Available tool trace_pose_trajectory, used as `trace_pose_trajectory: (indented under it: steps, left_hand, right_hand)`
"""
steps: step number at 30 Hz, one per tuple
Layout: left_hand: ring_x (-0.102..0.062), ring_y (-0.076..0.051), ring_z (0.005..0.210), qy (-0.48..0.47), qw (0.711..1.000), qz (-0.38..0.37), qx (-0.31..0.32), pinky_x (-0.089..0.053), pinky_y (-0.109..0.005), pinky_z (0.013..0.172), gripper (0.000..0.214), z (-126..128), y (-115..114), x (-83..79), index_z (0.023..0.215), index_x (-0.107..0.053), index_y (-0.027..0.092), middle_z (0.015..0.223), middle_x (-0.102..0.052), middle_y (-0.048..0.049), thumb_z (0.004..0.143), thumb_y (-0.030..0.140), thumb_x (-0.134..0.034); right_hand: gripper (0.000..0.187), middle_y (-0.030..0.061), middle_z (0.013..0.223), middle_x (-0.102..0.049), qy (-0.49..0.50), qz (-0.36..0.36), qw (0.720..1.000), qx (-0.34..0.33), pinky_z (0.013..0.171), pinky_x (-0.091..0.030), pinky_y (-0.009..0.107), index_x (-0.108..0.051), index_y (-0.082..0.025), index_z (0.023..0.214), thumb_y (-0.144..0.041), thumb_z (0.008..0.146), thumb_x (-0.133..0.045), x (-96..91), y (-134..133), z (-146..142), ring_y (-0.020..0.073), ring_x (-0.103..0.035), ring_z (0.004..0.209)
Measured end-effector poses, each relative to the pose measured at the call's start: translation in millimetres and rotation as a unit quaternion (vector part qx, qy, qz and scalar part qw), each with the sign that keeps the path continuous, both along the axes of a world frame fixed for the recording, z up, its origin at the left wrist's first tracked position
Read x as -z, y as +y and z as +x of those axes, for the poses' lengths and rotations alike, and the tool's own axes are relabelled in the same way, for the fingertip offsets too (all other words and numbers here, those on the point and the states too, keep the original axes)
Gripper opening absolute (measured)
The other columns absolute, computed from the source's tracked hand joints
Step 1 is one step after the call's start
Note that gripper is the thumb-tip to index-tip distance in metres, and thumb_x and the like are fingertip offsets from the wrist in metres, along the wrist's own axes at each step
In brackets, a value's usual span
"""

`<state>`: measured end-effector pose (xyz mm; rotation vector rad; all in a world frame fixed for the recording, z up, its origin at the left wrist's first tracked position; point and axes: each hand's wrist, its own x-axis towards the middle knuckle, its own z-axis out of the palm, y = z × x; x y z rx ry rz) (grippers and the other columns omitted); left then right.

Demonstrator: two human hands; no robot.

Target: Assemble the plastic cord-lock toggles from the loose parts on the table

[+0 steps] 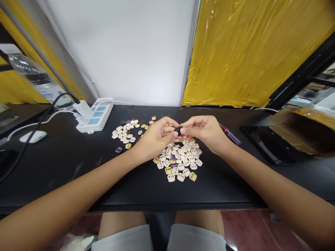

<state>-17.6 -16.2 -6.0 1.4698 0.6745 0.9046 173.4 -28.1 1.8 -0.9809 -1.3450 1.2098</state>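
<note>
A small black cord lock (178,130) is pinched between the fingertips of my left hand (158,135) and my right hand (206,131). Both hands are closed on it, thumbs toward me, and the fingers cover much of it. Right below lies a heap of two-hole cord locks (180,177), mostly cream, with some yellow ones (192,176) and purple ones among them. Part of the heap is hidden under my hands. A looser group of cream cord locks (121,131) spreads to the left, with a purple cord lock (118,150) at its near edge.
On the left stand a white power strip (98,116) with plugs and cables, a white mouse (33,136) and a plastic bottle (39,76). To the right lie a purple-handled tool (232,136), a flat black device (267,144) and an open cardboard box (293,129).
</note>
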Motion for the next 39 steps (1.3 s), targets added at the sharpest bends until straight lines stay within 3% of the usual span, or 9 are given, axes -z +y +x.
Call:
trace_pose_trajectory:
  steps: [12,21,26,33,36,39]
  left_hand:
    - [-0.079,-0.012,0.078,0.020,0.999,-0.022,0.016,-0.063,-0.021,0.079,0.019,-2.0,-6.3,-9.4,0.104,-0.050,0.017,0.073,-0.074,0.0019,0.094,0.003,-0.058]
    - [-0.079,-0.012,0.076,-0.014,0.999,-0.021,0.029,-0.064,-0.022,0.078,0.020,-3.8,-2.2,-8.8,0.103,-0.051,0.016,0.078,-0.079,-0.0025,0.092,0.002,-0.061]
    - [-0.079,-0.013,0.074,-0.015,0.999,-0.035,0.018,-0.064,-0.022,0.078,0.021,-3.6,-5.8,-12.0,0.100,-0.051,0.016,0.073,-0.077,-0.0007,0.091,0.000,-0.059]
    - [-0.079,-0.015,0.078,0.006,1.000,-0.017,-0.011,-0.064,-0.027,0.082,0.017,-1.1,-8.5,-13.0,0.098,-0.054,0.017,0.075,-0.076,-0.0010,0.088,0.007,-0.064]
    - [-0.079,-0.018,0.080,0.045,0.999,0.009,-0.018,-0.063,-0.031,0.080,0.021,-4.5,-1.6,-13.9,0.101,-0.055,0.017,0.078,-0.076,-0.0027,0.085,0.012,-0.068]
    - [-0.076,-0.019,0.078,0.142,0.988,0.048,-0.043,-0.061,-0.031,0.072,0.022,-15.9,9.8,-18.4,0.100,-0.060,0.016,0.080,-0.076,-0.0052,0.080,0.012,-0.067]
  right_hand:
    - [0.027,0.0017,0.055,-0.071,-0.006,-0.024,0.999,-0.037,0.047,-0.052,0.024,-0.079,-0.016,0.068,-0.025,0.051,-0.099,-0.5,-4.0,-1.3,0.0107,-0.061,0.046]
    - [0.026,0.0071,0.071,-0.079,-0.018,-0.020,0.993,-0.111,0.053,-0.056,0.024,-0.084,-0.017,0.084,-0.031,0.065,-0.095,-0.7,3.4,12.9,0.0167,-0.073,0.065]
    - [0.025,0.0025,0.061,-0.074,0.001,-0.003,0.995,-0.104,0.055,-0.056,0.024,-0.081,-0.017,0.079,-0.029,0.063,-0.096,-0.9,1.7,9.5,0.0121,-0.067,0.055]
    - [0.031,0.0036,0.064,-0.073,-0.017,0.023,0.996,-0.090,0.058,-0.056,0.031,-0.077,-0.016,0.076,-0.035,0.061,-0.096,-6.0,-3.6,2.9,0.0158,-0.068,0.059]
    - [0.031,0.0032,0.067,-0.074,-0.039,0.019,0.997,-0.066,0.058,-0.054,0.030,-0.077,-0.017,0.079,-0.036,0.062,-0.095,-4.6,-1.6,1.3,0.0142,-0.064,0.058]
    - [0.030,0.0022,0.070,-0.073,-0.095,0.035,0.995,-0.022,0.057,-0.050,0.028,-0.078,-0.016,0.084,-0.035,0.065,-0.091,1.2,3.1,2.0,0.0129,-0.061,0.059]
